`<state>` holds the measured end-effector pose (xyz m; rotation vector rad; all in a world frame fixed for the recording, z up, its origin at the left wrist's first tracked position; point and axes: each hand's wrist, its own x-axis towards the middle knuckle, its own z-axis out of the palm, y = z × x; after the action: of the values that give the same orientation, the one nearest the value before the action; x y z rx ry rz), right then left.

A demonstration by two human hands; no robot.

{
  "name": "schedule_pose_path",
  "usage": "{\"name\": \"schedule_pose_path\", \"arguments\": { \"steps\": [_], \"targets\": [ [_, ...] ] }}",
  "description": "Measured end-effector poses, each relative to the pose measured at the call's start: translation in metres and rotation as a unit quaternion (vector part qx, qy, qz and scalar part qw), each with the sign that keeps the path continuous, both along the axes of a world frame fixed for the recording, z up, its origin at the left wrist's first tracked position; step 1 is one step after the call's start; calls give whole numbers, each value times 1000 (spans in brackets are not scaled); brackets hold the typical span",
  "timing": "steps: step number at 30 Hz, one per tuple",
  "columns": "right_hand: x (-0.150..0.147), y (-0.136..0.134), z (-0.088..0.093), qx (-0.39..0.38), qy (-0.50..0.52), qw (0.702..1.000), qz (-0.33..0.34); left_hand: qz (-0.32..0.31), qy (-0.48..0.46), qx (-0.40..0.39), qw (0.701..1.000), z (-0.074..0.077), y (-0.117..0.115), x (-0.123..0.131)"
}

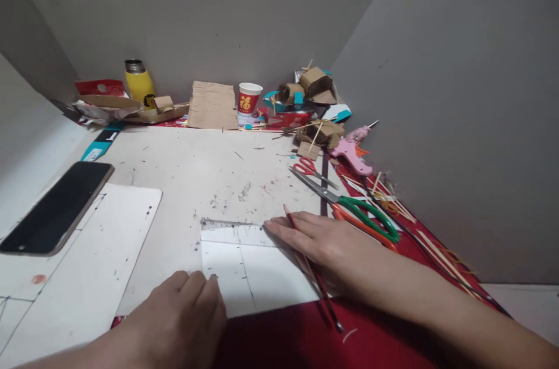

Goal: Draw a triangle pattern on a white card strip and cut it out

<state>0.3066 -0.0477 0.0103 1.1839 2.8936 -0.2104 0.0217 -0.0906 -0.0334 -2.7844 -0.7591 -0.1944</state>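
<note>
Near you lies a white sheet (257,276) ruled with dark lines, crossed by a red-and-black pencil (325,299). To your right, the scissors (371,215) have green handles. Farther off sit a pink glue gun (349,151), a red-and-white cup (250,96) and a yellow flask (140,85).

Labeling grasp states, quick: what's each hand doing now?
Left hand: open, fingers bent, pressing the card.
Right hand: flat on ruler, pencil held between fingers.

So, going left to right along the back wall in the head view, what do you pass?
Yellow bottle → corrugated cardboard sheet → red paper cup → heap of small cardboard boxes → pink glue gun.
</note>
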Motion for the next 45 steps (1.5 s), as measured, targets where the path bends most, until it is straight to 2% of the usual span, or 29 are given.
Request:
{"name": "schedule_pose_path", "arguments": {
  "steps": [7,11,15,22,32,40,45],
  "targets": [
    [6,8,1,4,-15,1000,3,3,-107,12,994,1,5,3],
    [9,10,-4,23,-22,999,-2,19,-75,54,996,-8,-1,2],
    [13,14,-4,23,-5,1000,-14,17,-81,83,993,-17,-7,1],
    [15,17,5,-39,23,999,-24,4,-88,65,994,-16,-1,0],
    [17,13,2,-79,45,996,-14,-8,-61,60,996,-23,-2,-3],
    [1,-1,4,-109,58,992,16,-16,-35,62,997,-15,0,-3],
    [-6,-6,0,-104,83,991,12,3,-43,82,996,-20,-2,-2]
  ]
}}
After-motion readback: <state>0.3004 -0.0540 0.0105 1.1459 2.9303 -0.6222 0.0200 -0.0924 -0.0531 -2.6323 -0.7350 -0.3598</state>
